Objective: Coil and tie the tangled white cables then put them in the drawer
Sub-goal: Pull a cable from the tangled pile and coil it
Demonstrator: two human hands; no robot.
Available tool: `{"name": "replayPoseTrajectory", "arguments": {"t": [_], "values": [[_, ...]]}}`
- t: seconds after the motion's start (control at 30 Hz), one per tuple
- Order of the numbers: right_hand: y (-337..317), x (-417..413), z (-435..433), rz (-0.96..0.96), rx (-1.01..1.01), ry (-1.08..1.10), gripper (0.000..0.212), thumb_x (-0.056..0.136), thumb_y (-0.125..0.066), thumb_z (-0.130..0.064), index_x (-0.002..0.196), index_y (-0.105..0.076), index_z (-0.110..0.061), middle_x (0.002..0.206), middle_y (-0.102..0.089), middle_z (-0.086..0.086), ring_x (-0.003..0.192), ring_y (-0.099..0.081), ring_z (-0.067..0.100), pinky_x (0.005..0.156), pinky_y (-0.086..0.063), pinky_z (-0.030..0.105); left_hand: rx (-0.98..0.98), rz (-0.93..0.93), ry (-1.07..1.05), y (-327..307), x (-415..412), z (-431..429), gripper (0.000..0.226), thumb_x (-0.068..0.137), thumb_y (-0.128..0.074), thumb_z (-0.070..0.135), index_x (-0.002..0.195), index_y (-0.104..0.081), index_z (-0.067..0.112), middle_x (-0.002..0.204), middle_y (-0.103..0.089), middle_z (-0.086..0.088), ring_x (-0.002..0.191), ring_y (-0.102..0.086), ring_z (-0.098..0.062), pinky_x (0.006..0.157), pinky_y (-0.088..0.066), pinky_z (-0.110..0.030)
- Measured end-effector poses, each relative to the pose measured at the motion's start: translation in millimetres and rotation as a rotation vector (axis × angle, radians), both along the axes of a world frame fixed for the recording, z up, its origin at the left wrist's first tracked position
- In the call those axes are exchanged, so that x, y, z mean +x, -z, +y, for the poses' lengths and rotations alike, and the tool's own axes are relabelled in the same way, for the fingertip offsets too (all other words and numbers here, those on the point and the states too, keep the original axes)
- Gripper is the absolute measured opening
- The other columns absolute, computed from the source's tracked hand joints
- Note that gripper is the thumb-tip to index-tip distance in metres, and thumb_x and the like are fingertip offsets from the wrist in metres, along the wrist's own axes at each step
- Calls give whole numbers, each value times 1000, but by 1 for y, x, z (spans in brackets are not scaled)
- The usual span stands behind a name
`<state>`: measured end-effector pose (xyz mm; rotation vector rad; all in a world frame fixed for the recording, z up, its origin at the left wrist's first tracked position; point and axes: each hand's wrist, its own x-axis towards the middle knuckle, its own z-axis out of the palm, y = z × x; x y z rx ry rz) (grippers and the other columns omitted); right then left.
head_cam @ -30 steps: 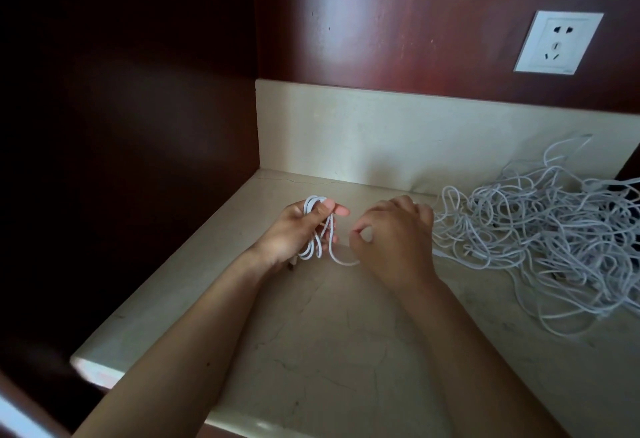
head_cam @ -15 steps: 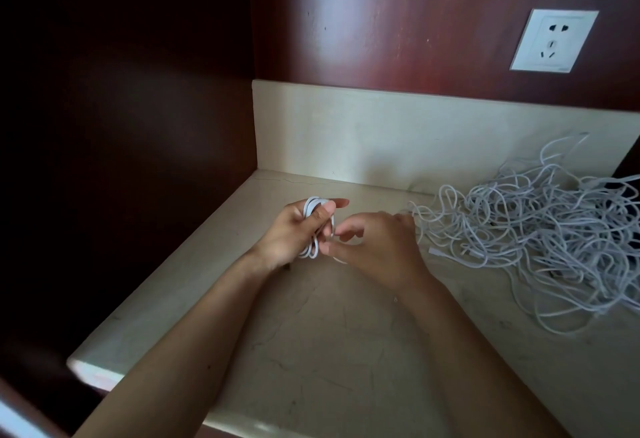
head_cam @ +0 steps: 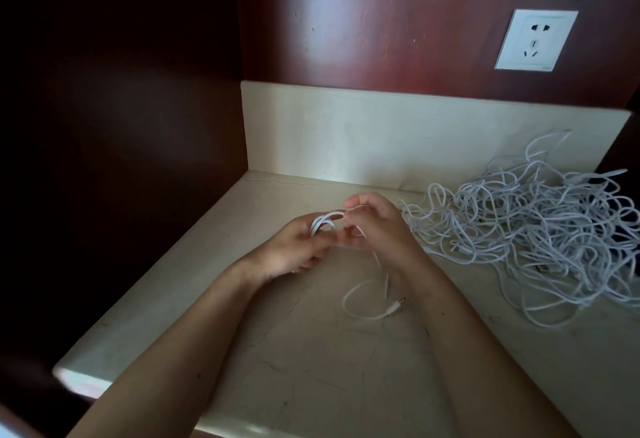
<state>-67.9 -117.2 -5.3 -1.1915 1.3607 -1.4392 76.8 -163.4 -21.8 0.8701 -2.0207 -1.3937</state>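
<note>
1. Since the frame half a second back, your right hand (head_cam: pixel 377 229) has risen slightly and turned. A loose tail of cable (head_cam: pixel 360 314) now lies on the surface (head_cam: pixel 311 385) beneath its wrist, where none showed before.
2. Your left hand (head_cam: pixel 294 250) grips a small coil of white cable (head_cam: pixel 323 224). Its fingers are curled round the loops, which stick out of the top of the fist toward your right hand.
3. Your right hand pinches a strand of that same cable between thumb and forefinger, just beside the top of the coil. Its other fingers are curled in, and the two hands touch at the fingertips.
4. From the pinch, the strand drops under your right palm to the surface and bends into an open loop. It ends in a small plug (head_cam: pixel 398 305) on the near side of your right wrist.
5. You have the tangle of white cables (head_cam: pixel 536 229) heaped on the surface to the right of your right hand. Its closest loops lie just beside that hand, and its far loops reach the pale backsplash (head_cam: pixel 381 136).
6. Both your forearms stretch over the veined, cream-coloured surface.
7. Left of your left hand stands a dark wooden panel (head_cam: pixel 121 143). A white wall socket (head_cam: pixel 535 39) sits on the red-brown wall above the tangle.
</note>
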Motion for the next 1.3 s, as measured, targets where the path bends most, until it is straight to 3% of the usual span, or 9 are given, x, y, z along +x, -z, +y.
{"name": "replayPoseTrajectory", "arguments": {"t": [0.2, 0.33, 0.47, 0.63, 0.8, 0.97, 1.1, 1.17, 1.3], "values": [[2, 0, 0, 196, -6, -52, 14, 88, -62, -2, 100, -69, -4, 51, -57, -24, 53, -53, -9, 50, -37, 7, -197, -8, 115, -3, -1, 5, 28, 89, -49, -19, 113, -50, -5, 56, -57, 28, 48, -52, 12, 48, -35, -2], [4, 3, 3, 141, 7, -140, 13, 88, -63, 0, 98, -65, -8, 43, -50, -18, 42, -45, -3, 45, -33, 11, -271, -22, 139, -1, -1, 4, 30, 88, -46, -22, 109, -53, -1, 69, -63, 31, 66, -58, 16, 62, -40, -1], [5, 6, 6, 79, -2, -228, 7, 90, -64, -5, 95, -66, -10, 61, -53, 1, 40, -35, 0, 41, -28, 13, -392, -33, 125, 6, 0, -4, 31, 86, -53, -15, 109, -61, 4, 102, -67, 9, 101, -64, -1, 86, -47, -17], [7, 9, 0, -78, -17, -136, 8, 91, -63, -3, 86, -64, -9, 55, -47, -2, 37, -29, 1, 37, -21, 15, -545, -157, -44, 20, 0, -16, 13, 86, -50, 21, 96, -59, 21, 93, -66, 5, 90, -64, -14, 81, -52, -42], [6, 8, -2, -204, -27, -115, 10, 93, -59, -3, 84, -62, -8, 59, -44, 1, 37, -26, 1, 35, -19, 15, -619, -306, -243, 17, 1, -15, 19, 92, -57, 31, 77, -53, 42, 78, -63, 13, 81, -62, -16, 70, -48, -33], [6, 0, -5, -311, 23, -146, 10, 95, -57, -6, 86, -61, -10, 61, -47, -2, 38, -26, 2, 34, -17, 14, -478, -108, -261, 16, -1, -16, 9, 79, -65, 36, 82, -61, 29, 69, -64, 8, 64, -60, -12, 63, -49, -35], [8, -4, -8, -379, 49, -181, 12, 96, -55, -9, 84, -57, -11, 63, -47, -2, 37, -28, 0, 32, -18, 13, -272, 47, -266, 9, -2, -11, 31, 70, -68, 46, 87, -47, 31, 63, -59, 10, 54, -47, -8, 56, -39, -29], [10, -3, -10, -404, 49, -182, 9, 96, -55, -9, 87, -57, -11, 64, -48, -3, 37, -28, 0, 32, -18, 13, -193, 198, -285, 9, -3, -11, 34, 81, -63, 54, 78, -46, 25, 59, -50, 11, 54, -42, -9, 56, -36, -29], [11, 0, -12, -420, 32, -210, 7, 96, -54, -10, 90, -58, -11, 68, -52, -1, 37, -28, 0, 32, -19, 12, -160, 378, -398, 6, -8, -10, 36, 101, -48, 29, 70, -39, 14, 55, -35, 3, 47, -36, -8, 46, -33, -21]]}}
